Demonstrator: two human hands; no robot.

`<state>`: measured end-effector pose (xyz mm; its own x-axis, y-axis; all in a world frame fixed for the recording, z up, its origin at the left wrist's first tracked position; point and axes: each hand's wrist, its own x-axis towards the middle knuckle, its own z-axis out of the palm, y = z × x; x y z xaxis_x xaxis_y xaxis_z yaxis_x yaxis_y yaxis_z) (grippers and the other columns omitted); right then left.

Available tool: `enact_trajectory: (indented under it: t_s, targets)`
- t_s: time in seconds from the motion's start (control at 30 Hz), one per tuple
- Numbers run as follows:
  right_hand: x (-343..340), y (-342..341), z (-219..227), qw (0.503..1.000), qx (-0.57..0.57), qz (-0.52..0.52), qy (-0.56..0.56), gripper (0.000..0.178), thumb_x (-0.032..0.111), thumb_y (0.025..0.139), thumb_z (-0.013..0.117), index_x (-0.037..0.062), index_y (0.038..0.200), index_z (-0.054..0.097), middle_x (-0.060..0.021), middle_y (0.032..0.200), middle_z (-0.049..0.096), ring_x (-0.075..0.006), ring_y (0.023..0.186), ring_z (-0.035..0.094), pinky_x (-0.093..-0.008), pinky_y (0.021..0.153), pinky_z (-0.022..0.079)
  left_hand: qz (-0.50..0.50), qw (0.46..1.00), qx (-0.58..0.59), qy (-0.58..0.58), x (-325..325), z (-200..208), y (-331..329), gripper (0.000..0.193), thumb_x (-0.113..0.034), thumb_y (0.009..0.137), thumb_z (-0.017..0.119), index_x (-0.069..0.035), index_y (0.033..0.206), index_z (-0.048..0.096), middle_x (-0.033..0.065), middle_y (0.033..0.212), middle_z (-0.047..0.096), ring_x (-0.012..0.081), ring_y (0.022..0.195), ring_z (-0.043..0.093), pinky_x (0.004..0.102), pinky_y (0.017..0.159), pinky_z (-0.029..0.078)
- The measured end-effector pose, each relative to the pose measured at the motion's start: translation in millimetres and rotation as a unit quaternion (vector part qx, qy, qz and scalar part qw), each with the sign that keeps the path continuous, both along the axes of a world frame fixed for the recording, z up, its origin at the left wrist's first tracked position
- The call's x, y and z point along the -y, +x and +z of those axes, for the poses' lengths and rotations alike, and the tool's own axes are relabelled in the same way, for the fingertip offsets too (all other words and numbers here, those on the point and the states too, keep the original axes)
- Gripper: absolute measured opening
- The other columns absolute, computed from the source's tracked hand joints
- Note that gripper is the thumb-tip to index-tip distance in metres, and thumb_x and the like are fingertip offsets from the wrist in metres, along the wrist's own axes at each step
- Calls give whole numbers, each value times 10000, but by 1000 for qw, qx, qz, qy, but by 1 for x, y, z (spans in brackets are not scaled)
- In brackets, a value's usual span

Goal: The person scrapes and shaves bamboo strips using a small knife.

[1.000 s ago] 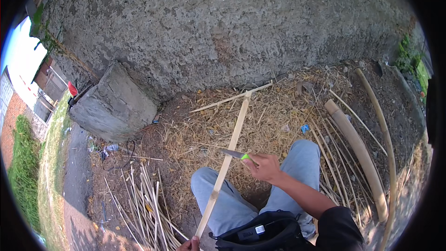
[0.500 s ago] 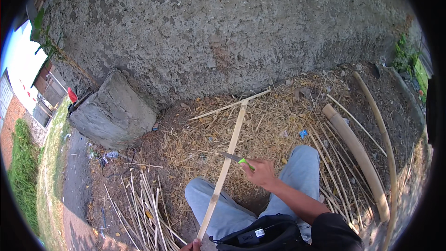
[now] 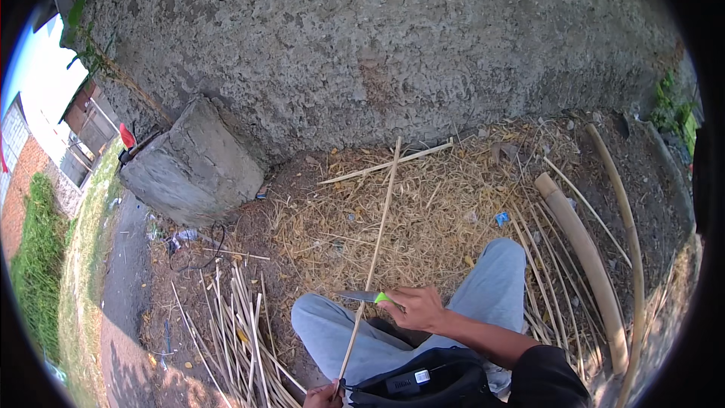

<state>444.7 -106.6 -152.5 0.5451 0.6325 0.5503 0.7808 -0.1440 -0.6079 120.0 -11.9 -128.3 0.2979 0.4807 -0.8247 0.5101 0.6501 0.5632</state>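
My right hand [image 3: 418, 308] is closed round the green handle of a knife [image 3: 358, 296], whose grey blade points left and crosses the bamboo strip. Down at the lower edge, my left hand [image 3: 323, 394] grips the near end of that long pale bamboo strip [image 3: 381, 234]. The strip runs away from me over my left leg, narrow edge showing, and its far end lies by another bamboo strip [image 3: 423, 160] on the ground near the wall. Whether the blade touches the strip I cannot tell.
Left of my legs lies a pile of thin bamboo strips [image 3: 245, 332]. More strips [image 3: 547, 257] and a thick bamboo pole [image 3: 587, 261] lie on the right, beside a longer curved pole [image 3: 625, 227]. Shavings cover the ground before a rough wall [image 3: 423, 45]. A concrete block [image 3: 198, 170] stands left.
My right hand and the knife have moved nearer along the strip. The strip has turned from its broad face to its narrow edge, and my left hand has shifted slightly up and right.
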Motion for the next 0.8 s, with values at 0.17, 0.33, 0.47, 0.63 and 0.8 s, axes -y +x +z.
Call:
enact_trajectory:
  t_s: [0.17,0.33,0.47,0.63,0.8]
  targets:
    - [-1,23,-4,998,-15,-63,-19,261,350,886,658,112,932,756,-67,688,691,-245,504,633,-361,431,480,-96,990,-13,99,5,-4,-16,202,-169,912,566,-51,759,622,137,587,562,308,485,540,408,455,416]
    - [-4,23,-3,999,25,-38,8,267,361,895,648,122,946,754,-73,669,683,-255,490,627,-368,418,472,-297,834,-26,464,6,-40,-48,143,-119,887,614,-47,767,641,169,614,561,353,554,575,439,511,462]
    - [-4,26,-10,998,12,-55,-32,247,355,881,666,133,937,757,-62,673,686,-237,494,630,-371,418,474,-250,855,19,453,12,-49,-41,162,-107,891,597,-29,755,633,175,615,564,362,560,574,444,513,461]
    - [-7,65,-14,994,32,-107,-4,233,351,878,670,139,919,755,-61,648,668,-240,492,625,-380,419,465,-251,869,-9,427,19,-25,-49,205,-113,899,558,-28,723,619,159,583,546,247,491,533,405,464,414]
    - [-6,49,-7,997,25,-76,-9,239,344,883,657,131,927,757,-72,662,682,-250,500,628,-369,426,466,-173,906,18,386,32,-49,-77,200,-24,863,521,-34,674,584,80,536,471,173,478,469,365,439,357]
